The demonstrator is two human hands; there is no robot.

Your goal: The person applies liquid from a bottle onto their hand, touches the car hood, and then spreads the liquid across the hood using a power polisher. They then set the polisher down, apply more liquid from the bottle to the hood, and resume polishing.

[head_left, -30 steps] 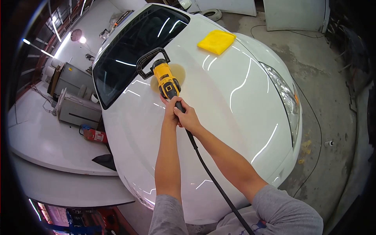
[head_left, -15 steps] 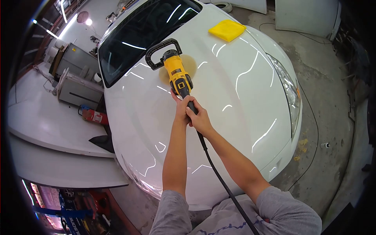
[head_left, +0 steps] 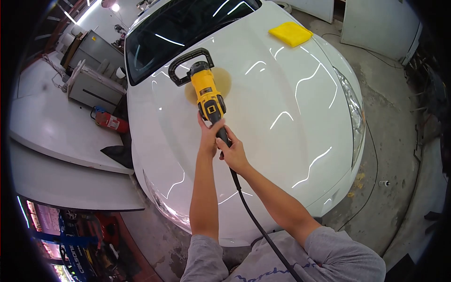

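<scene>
A yellow and black car polisher (head_left: 206, 89) lies over the upper part of a white car hood (head_left: 253, 150), its round tan pad (head_left: 222, 82) against the paint. The black loop handle at its far end is held by neither hand. My left hand (head_left: 208, 135) is closed around the rear of the yellow body, where it meets the black grip. Just behind it, my right hand (head_left: 235, 152) wraps the black rear grip. A black power cord (head_left: 253, 214) runs from the grip down past my right forearm.
A folded yellow cloth (head_left: 290, 34) rests on the hood near the windshield (head_left: 183, 35). The headlight (head_left: 348, 113) is on the right side. A red fire extinguisher (head_left: 111, 121) stands at the left by a grey cabinet (head_left: 96, 89). Another cable (head_left: 376, 164) crosses the concrete floor.
The view has shifted, so the cloth and hood sit further right. Against the hood, the polisher has moved slightly left, both hands still gripping it.
</scene>
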